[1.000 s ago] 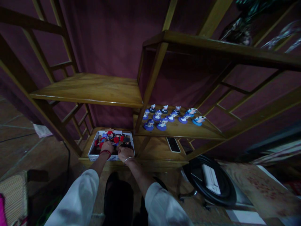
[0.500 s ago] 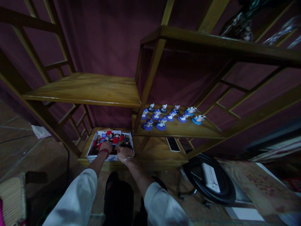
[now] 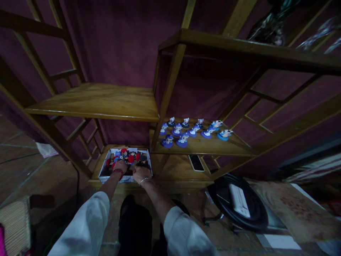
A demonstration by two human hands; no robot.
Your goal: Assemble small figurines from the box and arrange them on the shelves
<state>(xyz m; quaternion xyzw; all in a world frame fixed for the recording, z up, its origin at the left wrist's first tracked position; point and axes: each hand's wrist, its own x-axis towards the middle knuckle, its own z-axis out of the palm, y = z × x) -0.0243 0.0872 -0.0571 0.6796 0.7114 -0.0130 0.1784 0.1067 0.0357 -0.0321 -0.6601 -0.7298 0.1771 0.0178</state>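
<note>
Reaching down with the left hand (image 3: 120, 166) and the right hand (image 3: 140, 173) into a white box (image 3: 128, 179) set on the bottom shelf (image 3: 173, 168). Could easily scrape or tumble the toy figures (image 3: 124, 152) inside, judging by such close packing at odd angles; could also shift the box by pressing a wrist against its near wall. Bending left fingers down among the figures, too hidden behind the back of the hand to say how far apart, or whether clamped on anything. Curling right fingers in beside a dark item (image 3: 144, 159) toward the box's right end; impossible to make out whether gripping or only touching. Farther right on the same shelf, lying flat, a phone (image 3: 196, 163). Above, on a raised shelf (image 3: 198, 148), standing in rows, purple figurines (image 3: 182, 140), with black-based figurines (image 3: 185, 123) behind. Hanging at the back, a dark red curtain (image 3: 122, 46).
</note>
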